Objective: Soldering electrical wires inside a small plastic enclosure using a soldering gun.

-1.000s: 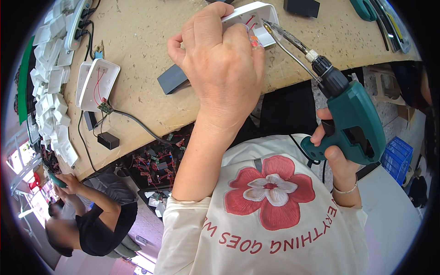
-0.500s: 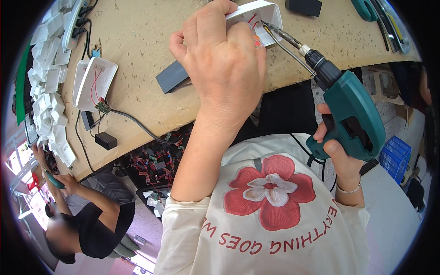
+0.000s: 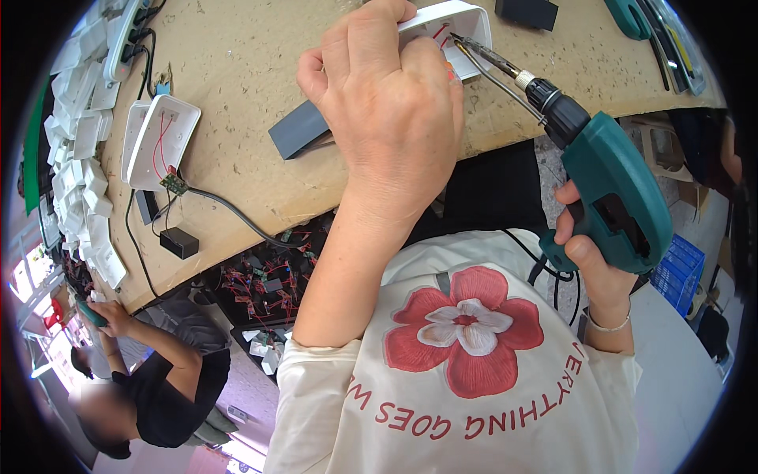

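My left hand (image 3: 387, 118) is closed on a white plastic housing (image 3: 476, 33) at the table's front part, tilted so its inside shows. Thin red wires (image 3: 439, 31) run inside it, and a bit of orange-red shows beside my fingers. What else the fingers press on is hidden beneath the hand. My right hand (image 3: 596, 265) grips a green soldering gun (image 3: 620, 186) by its handle, a finger at the trigger. Its tip and the thin metal feed tube beside it reach into the housing, near the wire ends. Touching the left hand's side is a dark grey block (image 3: 296, 133).
Another white housing (image 3: 166, 138) with red wires and a small circuit board (image 3: 174, 184) sits left, near a black cable (image 3: 237, 213). White housings (image 3: 83, 150) pile up at the far left. A box of wired parts (image 3: 264, 276) stands below the table edge. A co-worker (image 3: 178, 379) works at left.
The housing, my left hand and the soldering gun have shifted slightly right. The tip stays inside the housing. The co-worker's hands have moved a little.
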A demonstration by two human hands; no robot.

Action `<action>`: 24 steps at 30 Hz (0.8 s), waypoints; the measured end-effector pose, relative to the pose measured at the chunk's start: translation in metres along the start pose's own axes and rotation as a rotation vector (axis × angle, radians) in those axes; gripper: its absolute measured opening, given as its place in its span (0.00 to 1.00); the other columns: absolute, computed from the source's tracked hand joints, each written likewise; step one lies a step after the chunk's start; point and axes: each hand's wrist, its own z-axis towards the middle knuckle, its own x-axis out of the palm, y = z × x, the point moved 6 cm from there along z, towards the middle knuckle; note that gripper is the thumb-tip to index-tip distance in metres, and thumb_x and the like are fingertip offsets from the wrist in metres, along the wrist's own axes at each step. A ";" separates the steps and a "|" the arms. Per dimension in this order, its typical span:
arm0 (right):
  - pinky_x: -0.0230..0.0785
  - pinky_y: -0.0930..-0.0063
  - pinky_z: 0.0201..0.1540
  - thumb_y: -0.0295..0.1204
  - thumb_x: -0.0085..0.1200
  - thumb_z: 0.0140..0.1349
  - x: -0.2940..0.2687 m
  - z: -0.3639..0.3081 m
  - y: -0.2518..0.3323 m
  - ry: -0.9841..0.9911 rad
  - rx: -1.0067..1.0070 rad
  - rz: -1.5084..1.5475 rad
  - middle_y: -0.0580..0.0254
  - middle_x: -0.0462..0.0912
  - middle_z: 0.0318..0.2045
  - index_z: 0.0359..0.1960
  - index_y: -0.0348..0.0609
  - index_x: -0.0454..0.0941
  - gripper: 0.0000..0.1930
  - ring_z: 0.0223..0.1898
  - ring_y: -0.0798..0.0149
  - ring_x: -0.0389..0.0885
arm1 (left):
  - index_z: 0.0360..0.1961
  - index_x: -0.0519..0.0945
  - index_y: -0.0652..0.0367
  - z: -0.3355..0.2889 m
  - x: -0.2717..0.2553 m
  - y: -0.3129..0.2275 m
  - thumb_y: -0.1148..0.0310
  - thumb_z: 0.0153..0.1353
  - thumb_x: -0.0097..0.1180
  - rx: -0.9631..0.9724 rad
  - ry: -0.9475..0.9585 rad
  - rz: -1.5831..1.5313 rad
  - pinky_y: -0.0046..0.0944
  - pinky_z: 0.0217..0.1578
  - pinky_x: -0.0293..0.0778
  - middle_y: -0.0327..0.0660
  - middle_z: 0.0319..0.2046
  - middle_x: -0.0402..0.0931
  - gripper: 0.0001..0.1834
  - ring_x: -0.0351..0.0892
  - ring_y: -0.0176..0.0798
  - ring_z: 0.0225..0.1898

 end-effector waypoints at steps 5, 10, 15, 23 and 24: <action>0.67 0.81 0.29 0.36 0.65 0.49 0.000 0.001 0.002 0.003 -0.008 -0.029 0.54 0.75 0.39 0.51 0.30 0.67 0.31 0.27 0.72 0.73 | 0.24 0.74 0.63 0.000 0.001 0.001 0.76 0.39 0.56 -0.001 0.004 0.003 0.45 0.41 0.59 0.46 0.37 0.70 0.08 0.68 0.47 0.37; 0.66 0.81 0.29 0.35 0.64 0.48 -0.001 0.001 0.003 -0.015 -0.031 -0.033 0.54 0.75 0.38 0.49 0.30 0.67 0.29 0.27 0.72 0.72 | 0.24 0.74 0.63 0.000 0.000 0.000 0.76 0.39 0.56 0.001 0.007 0.011 0.45 0.41 0.59 0.46 0.38 0.70 0.08 0.68 0.47 0.37; 0.67 0.81 0.28 0.33 0.64 0.49 -0.001 0.000 0.008 -0.025 -0.010 -0.044 0.56 0.75 0.35 0.47 0.31 0.68 0.27 0.26 0.72 0.73 | 0.24 0.74 0.63 -0.003 -0.001 0.002 0.76 0.38 0.56 -0.046 0.036 0.008 0.44 0.41 0.60 0.46 0.38 0.70 0.08 0.69 0.47 0.38; 0.68 0.80 0.30 0.31 0.63 0.50 -0.003 -0.004 0.011 -0.005 0.029 -0.171 0.59 0.75 0.30 0.45 0.32 0.70 0.23 0.27 0.71 0.73 | 0.24 0.74 0.63 0.001 0.001 -0.001 0.77 0.38 0.56 -0.004 0.017 0.007 0.44 0.42 0.60 0.46 0.38 0.70 0.07 0.69 0.47 0.38; 0.68 0.80 0.30 0.31 0.63 0.50 -0.003 -0.004 0.011 -0.010 0.023 -0.170 0.60 0.75 0.29 0.45 0.32 0.70 0.23 0.27 0.71 0.73 | 0.23 0.74 0.63 0.001 0.001 -0.001 0.77 0.38 0.56 -0.008 0.026 0.010 0.44 0.42 0.60 0.46 0.38 0.70 0.07 0.69 0.47 0.38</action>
